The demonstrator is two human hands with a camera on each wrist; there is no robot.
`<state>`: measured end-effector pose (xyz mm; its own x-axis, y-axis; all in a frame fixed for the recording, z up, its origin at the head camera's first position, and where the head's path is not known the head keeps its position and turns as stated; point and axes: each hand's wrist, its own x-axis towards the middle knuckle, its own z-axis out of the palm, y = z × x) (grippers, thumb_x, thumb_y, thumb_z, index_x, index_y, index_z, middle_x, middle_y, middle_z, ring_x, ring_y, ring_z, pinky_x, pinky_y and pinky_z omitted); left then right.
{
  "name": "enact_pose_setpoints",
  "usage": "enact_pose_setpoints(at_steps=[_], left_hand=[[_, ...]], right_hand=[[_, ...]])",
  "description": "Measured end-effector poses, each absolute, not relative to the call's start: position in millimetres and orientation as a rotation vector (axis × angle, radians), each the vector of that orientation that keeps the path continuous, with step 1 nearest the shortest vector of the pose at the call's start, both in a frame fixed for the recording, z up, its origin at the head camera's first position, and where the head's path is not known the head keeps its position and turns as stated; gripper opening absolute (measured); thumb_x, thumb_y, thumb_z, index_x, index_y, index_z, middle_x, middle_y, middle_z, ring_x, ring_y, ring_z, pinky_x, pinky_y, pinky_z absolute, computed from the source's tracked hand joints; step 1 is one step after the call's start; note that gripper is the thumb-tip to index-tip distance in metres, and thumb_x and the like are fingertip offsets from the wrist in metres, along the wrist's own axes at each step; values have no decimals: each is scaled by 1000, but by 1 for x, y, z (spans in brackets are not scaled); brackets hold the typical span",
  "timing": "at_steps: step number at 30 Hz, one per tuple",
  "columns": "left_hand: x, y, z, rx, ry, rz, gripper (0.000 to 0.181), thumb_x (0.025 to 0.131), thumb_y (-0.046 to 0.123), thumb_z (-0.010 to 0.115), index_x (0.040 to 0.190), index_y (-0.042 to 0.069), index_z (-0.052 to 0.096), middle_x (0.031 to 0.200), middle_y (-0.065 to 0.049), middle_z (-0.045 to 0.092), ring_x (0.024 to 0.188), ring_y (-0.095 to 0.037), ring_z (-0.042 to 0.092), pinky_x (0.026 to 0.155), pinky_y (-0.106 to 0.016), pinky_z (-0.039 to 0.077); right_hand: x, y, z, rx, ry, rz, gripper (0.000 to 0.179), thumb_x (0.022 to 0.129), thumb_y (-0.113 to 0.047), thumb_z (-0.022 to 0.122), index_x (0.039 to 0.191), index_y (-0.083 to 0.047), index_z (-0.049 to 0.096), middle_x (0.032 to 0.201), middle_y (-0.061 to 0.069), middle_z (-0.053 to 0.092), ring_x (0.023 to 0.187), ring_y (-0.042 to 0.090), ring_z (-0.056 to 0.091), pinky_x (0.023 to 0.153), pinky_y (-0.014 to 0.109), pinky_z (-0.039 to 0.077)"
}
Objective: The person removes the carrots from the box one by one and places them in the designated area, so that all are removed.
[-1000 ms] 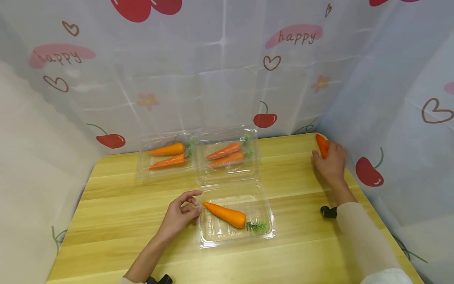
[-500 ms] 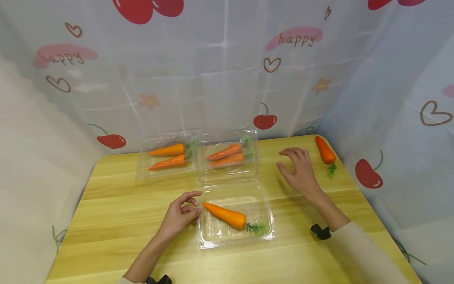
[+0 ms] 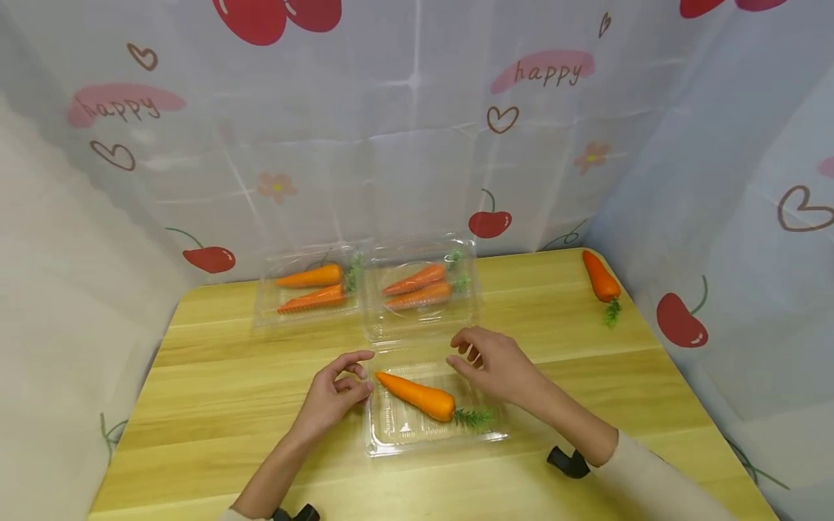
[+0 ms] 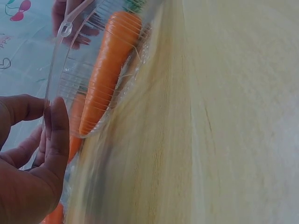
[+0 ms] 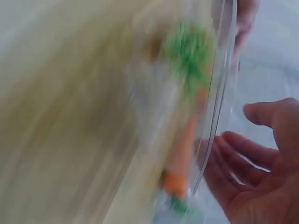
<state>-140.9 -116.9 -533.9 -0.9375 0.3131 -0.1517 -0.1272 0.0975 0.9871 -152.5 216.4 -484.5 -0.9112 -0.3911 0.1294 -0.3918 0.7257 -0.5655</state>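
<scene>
An orange toy carrot (image 3: 420, 398) with green plastic leaves lies in the base of a clear plastic clamshell box (image 3: 391, 438), its lid folded back. My left hand (image 3: 332, 394) pinches the box's left rim; the left wrist view shows thumb and finger on either side of the rim (image 4: 52, 79). My right hand (image 3: 498, 365) is over the box's right side, fingers loosely bent and holding nothing. In the right wrist view its thumb and fingers are spread apart beside the rim (image 5: 217, 102). Behind the clear wall, the carrot (image 4: 110, 70) also shows in the left wrist view.
Behind the lid, two more carrots (image 3: 417, 297) show through clear plastic. To their left stands another clear box (image 3: 263, 311) holding two carrots. A single carrot (image 3: 601, 277) lies at the table's far right corner. A printed curtain (image 3: 417, 159) hangs along the back edge.
My right hand has let go of the carrot at the far right corner, leaving it there, and has moved left to the box. My left hand stays at the left rim.
</scene>
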Motion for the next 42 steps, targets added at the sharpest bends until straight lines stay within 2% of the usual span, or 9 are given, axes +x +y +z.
enact_pose_setpoints(at_steps=[3,8,15,18,28,42], left_hand=[[-141,-116,-534,176,2063,1905,53,100,0,73,151,5,57,114,-9,50,75,-11,68,70,-25,59],[-141,-115,-533,162,2059,1900,53,100,-2,72,150,7,58,113,-8,50,76,-12,68,70,-24,59],[-143,-116,-534,168,2054,1890,54,100,0,73,151,6,57,114,-8,50,76,-12,69,74,-29,63],[-143,-115,-535,168,2043,1898,54,100,0,73,151,6,57,114,-8,51,77,-13,69,74,-30,64],[-142,-118,-533,187,2017,1912,54,101,1,72,152,8,57,116,-8,50,77,-12,69,77,-34,65],[-141,-118,-532,197,2041,1898,55,101,3,73,153,3,54,115,-9,50,78,-11,68,77,-31,65]], right_hand=[[-145,206,-486,691,-3021,974,34,103,-38,75,124,-11,72,112,2,76,88,12,67,75,23,57],[-140,193,-488,781,-3097,1027,45,101,-40,76,133,-10,68,125,8,75,96,17,70,81,31,58],[-136,183,-494,806,-3199,1043,54,96,-41,82,138,-11,65,123,2,73,89,12,64,78,29,55],[-134,180,-497,804,-3213,1008,57,91,-41,86,136,-12,66,120,0,72,93,11,64,81,29,55],[-134,176,-501,884,-3211,902,44,87,-34,90,123,-18,71,109,-6,71,92,8,61,80,28,50],[-131,174,-503,894,-3156,834,40,88,-34,88,121,-18,71,106,-8,70,85,7,57,78,26,48]])
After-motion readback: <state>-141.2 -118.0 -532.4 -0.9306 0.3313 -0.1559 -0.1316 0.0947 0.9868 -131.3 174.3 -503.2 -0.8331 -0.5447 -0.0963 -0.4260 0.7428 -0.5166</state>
